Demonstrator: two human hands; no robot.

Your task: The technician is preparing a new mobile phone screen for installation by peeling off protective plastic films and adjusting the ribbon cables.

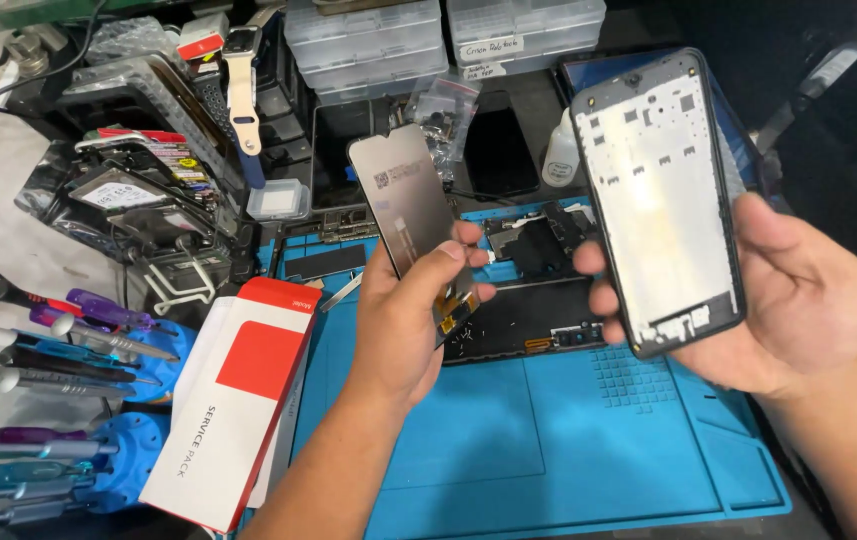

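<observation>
My left hand (410, 318) holds a thin phone display panel (410, 200) upright by its lower end, grey back side towards me, with a short flex cable at the bottom. To the right, my right hand (783, 295) grips a black phone middle frame (660, 195) with a whitish inner face, tilted slightly, fingers wrapped around its lower edges. Both parts hang above a blue work mat (548, 440). Behind and between them a dark phone body with exposed boards (538, 290) lies on the mat.
A white and red flat box (233, 400) lies at the mat's left edge. Screwdrivers in a blue holder (58, 350) stand at far left. Clear plastic parts boxes (368, 40), a small bottle (560, 150), a watch (243, 85) and stacked phone parts fill the back.
</observation>
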